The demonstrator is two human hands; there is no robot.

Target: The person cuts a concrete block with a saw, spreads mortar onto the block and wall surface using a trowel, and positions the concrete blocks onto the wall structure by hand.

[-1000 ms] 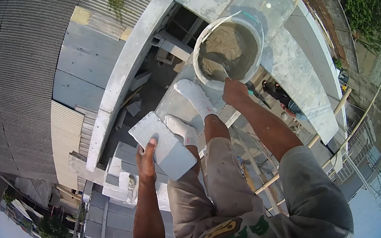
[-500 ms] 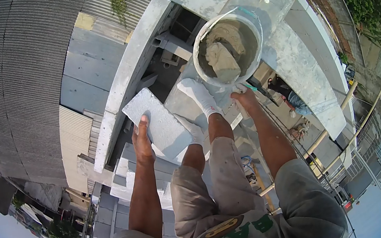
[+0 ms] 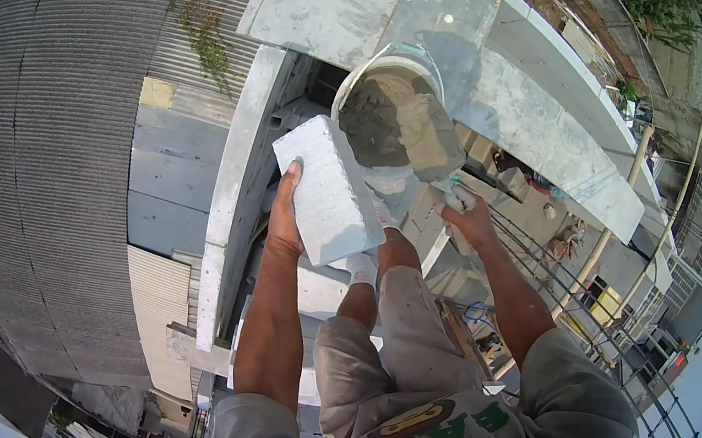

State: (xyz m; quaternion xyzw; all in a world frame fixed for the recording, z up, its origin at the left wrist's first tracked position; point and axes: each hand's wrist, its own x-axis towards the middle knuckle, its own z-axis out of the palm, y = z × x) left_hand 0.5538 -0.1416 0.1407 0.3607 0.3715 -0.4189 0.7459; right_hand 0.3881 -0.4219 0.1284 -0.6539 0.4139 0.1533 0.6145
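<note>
A white lightweight concrete block [image 3: 324,194] is gripped in my left hand [image 3: 282,219], thumb on its face, raised in front of my legs. My right hand [image 3: 469,216] is closed around the handle of a trowel [image 3: 433,142], whose blade is covered by a thick load of grey mortar. The trowel lies over the near right edge of a white bucket [image 3: 339,98]. Inside the bucket is more wet mortar [image 3: 372,123]. The block hides part of my feet and the bucket's left side.
I stand high up in white socks [image 3: 361,268]. A grey slab [image 3: 316,11] and pale boards [image 3: 542,140] lie beyond and right of the bucket. On the left runs a white wall top [image 3: 235,192] beside corrugated roofing [image 3: 74,172]. Openings drop to a lower level, where a person is partly visible.
My left hand has lifted the block and turned it more upright, nearer the bucket. The mortar-loaded trowel has moved from inside the bucket to its near right edge.
</note>
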